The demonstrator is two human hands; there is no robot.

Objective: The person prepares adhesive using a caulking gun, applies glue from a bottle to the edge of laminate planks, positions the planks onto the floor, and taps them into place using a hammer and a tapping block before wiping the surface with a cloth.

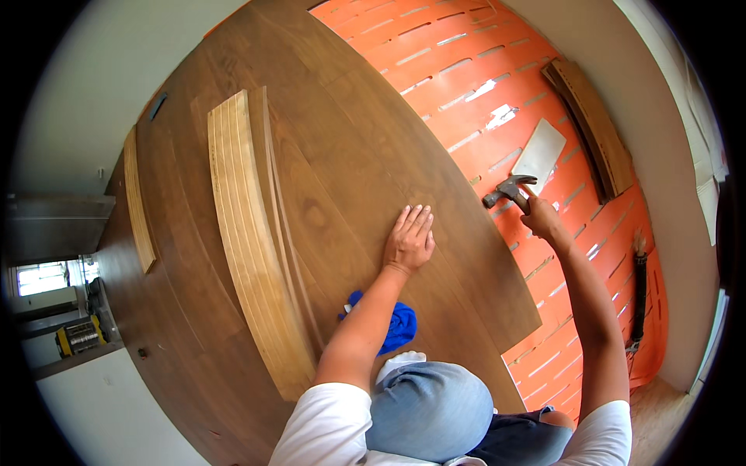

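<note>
My left hand [409, 239] lies flat on the brown wooden floor planks [342, 186], fingers stretched out and close to the boards' right edge. In my right hand [542, 217] is a claw hammer [510, 189], gripped by its handle. The hammer's head hangs over the orange slotted underlay [458, 85], just right of the outermost plank. Beyond it a white rectangular block [539, 154] lies on the underlay, partly overlapped by the hammer in this view. A blue cloth [399, 329] rests on the planks beside my left forearm and knee.
A stack of pale-edged planks [249, 241] lies on the floor to my left. Farther left is another narrow plank [138, 202]. Brown boards [590, 128] are stacked by the right wall. A black strap-like tool [639, 295] lies on the underlay. A yellow-black object [80, 337] stands far left.
</note>
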